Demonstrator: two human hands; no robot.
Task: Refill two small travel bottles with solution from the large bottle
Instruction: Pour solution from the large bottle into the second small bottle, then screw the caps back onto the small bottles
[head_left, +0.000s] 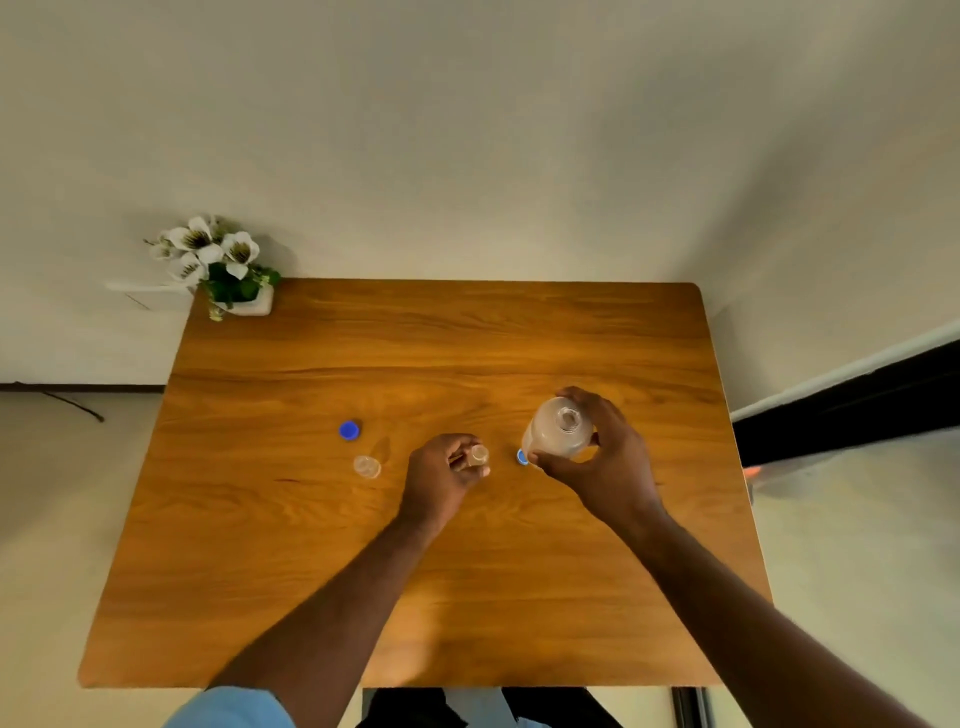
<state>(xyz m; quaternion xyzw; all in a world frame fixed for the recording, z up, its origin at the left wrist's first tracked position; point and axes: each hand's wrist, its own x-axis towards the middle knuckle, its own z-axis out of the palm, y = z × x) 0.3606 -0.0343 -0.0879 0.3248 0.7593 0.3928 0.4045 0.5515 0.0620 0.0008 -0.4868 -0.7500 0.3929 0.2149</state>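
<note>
The large clear bottle (558, 428) stands upright and uncapped at the table's centre right, with my right hand (605, 457) wrapped around it from the right. My left hand (441, 475) grips a small clear travel bottle (478, 455), its open mouth facing up, just left of the large bottle. A second small travel bottle (367, 466) stands uncapped and alone further left. One blue cap (349, 430) lies behind that bottle. Another blue cap (522, 457) shows partly at the large bottle's base.
The wooden table (426, 343) stands against a pale wall. A white pot of white flowers (221, 267) sits at its far left corner. A dark strip (852, 410) runs beyond the table's right edge.
</note>
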